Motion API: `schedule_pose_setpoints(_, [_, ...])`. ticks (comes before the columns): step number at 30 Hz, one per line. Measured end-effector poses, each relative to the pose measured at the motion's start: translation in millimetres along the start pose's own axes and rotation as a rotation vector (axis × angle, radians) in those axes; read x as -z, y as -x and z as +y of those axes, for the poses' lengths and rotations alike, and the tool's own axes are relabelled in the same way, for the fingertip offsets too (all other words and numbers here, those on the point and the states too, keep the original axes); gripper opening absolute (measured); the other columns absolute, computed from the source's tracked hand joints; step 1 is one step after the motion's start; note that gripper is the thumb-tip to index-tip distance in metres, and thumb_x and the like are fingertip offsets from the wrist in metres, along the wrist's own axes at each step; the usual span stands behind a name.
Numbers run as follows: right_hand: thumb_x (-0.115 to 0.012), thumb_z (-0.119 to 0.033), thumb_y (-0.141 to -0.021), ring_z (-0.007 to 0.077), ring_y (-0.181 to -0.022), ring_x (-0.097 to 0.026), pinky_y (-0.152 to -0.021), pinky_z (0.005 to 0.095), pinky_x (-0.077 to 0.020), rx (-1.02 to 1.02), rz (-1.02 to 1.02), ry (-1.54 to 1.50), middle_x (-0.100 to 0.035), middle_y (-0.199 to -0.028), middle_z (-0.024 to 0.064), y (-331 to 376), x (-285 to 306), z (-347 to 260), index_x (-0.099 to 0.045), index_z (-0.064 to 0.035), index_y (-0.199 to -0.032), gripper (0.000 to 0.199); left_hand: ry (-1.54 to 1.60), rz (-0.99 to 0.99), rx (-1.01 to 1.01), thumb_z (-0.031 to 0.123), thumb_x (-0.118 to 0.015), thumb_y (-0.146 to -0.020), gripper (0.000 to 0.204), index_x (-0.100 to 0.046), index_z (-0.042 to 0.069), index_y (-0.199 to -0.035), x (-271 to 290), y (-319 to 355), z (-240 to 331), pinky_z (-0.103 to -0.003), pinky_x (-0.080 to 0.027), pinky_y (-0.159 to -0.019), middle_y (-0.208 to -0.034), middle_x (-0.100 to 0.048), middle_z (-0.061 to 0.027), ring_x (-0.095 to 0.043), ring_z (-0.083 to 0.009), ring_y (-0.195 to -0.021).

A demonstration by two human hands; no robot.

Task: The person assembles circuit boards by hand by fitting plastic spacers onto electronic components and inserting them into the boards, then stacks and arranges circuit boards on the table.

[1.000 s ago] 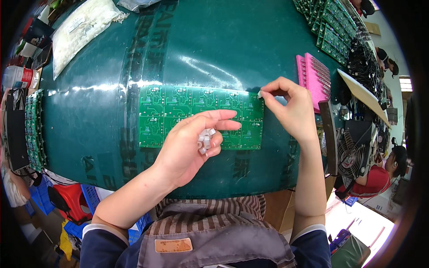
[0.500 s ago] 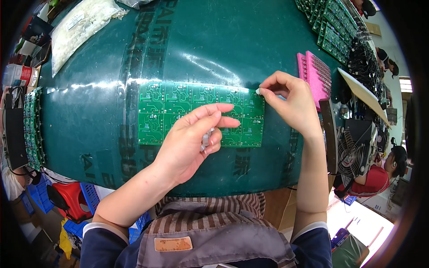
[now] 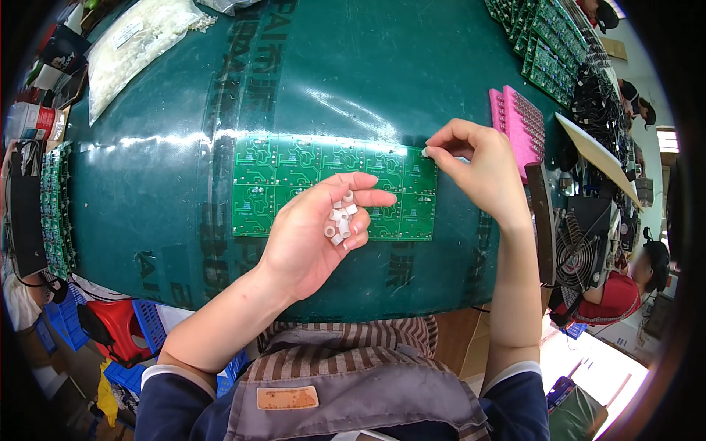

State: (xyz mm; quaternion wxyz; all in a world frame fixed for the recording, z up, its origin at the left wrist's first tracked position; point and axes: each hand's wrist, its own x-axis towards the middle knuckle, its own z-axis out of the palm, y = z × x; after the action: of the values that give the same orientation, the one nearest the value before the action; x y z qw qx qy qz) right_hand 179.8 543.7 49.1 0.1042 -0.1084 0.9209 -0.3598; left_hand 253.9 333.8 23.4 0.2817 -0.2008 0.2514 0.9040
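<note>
A green circuit board panel (image 3: 254,213), divided into several sections, lies on the dark green mat in front of me. Above its middle, my left hand (image 3: 305,235) is cupped palm up around several small white plastic spacers (image 3: 342,220). Its index finger and middle finger reach out to the right. At the panel's upper right corner, my right hand (image 3: 482,165) pinches one small white spacer (image 3: 426,153) between thumb and index finger. Whether that spacer touches the board I cannot tell.
A plastic bag of white pieces (image 3: 136,51) lies at the far left. Pink foam holding rows of metal parts (image 3: 522,128) stands right of the panel. Populated circuit boards (image 3: 555,59) are stacked far right, others (image 3: 55,209) at the left edge. A fan (image 3: 577,250) sits at right.
My left hand has rolled its palm upward, so the spacers show more plainly. The panel has shifted slightly right in the view. My right hand stays at the panel's corner.
</note>
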Motion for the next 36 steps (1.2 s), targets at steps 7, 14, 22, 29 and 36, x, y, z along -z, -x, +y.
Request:
schedule_pose_setpoints(7, [-0.064, -0.003, -0.077, 0.0191, -0.074, -0.066, -0.069, 0.0292, -0.0507, 0.055, 0.246, -0.016, -0.066, -0.077, 0.0114, 15, -21, 8, -0.062, 0.0014, -0.082, 0.007, -0.090, -0.009, -0.027, 0.019, -0.043, -0.095, 0.022, -0.045, 0.002, -0.109, -1, -1, -4, -0.022, -0.037, -0.051, -0.101, -0.059, -0.0179, -0.045, -0.0089, -0.059])
schedule_pose_setpoints(14, [-0.062, -0.001, -0.081, 0.0106, -0.076, -0.059, -0.073, 0.0237, -0.0480, 0.047, 0.234, -0.095, -0.063, -0.079, 0.0067, 17, -24, 11, -0.061, 0.0036, -0.086, 0.007, -0.169, -0.020, -0.062, 0.023, -0.043, -0.096, 0.018, -0.049, 0.007, -0.098, 4, -5, -9, -0.020, -0.036, -0.051, -0.100, -0.060, -0.0170, -0.042, -0.0056, -0.057])
schedule_pose_setpoints(22, [-0.063, -0.002, -0.077, 0.0215, -0.071, -0.064, -0.065, 0.0298, -0.0494, 0.123, 0.231, 0.022, -0.063, -0.076, 0.0108, 17, -19, 8, -0.060, 0.0007, -0.080, 0.005, -0.301, -0.016, -0.129, 0.024, -0.040, -0.098, 0.021, -0.050, 0.005, -0.101, 3, -6, -18, -0.019, -0.032, -0.050, -0.089, -0.062, -0.0105, -0.037, -0.0039, -0.054])
schedule_pose_setpoints(29, [-0.063, 0.001, -0.076, 0.0228, -0.069, -0.062, -0.062, 0.0294, -0.0480, 0.230, 0.349, 0.001, -0.061, -0.076, 0.0109, 20, -29, 18, -0.059, 0.0002, -0.081, 0.007, -0.364, -0.014, -0.132, 0.024, -0.038, -0.098, 0.023, -0.050, 0.004, -0.102, 1, -7, -19, -0.019, -0.031, -0.049, -0.085, -0.061, -0.0085, -0.035, -0.0037, -0.054])
schedule_pose_setpoints(36, [-0.062, 0.002, -0.076, 0.0262, -0.070, -0.061, -0.061, 0.0325, -0.0472, 0.275, 0.224, 0.092, -0.059, -0.075, 0.0115, 13, -15, 11, -0.056, 0.0004, -0.081, 0.008, -0.359, -0.025, -0.143, 0.024, -0.038, -0.098, 0.024, -0.050, 0.004, -0.102, 2, -5, -20, -0.019, -0.030, -0.048, -0.080, -0.058, -0.0067, -0.034, -0.0039, -0.053])
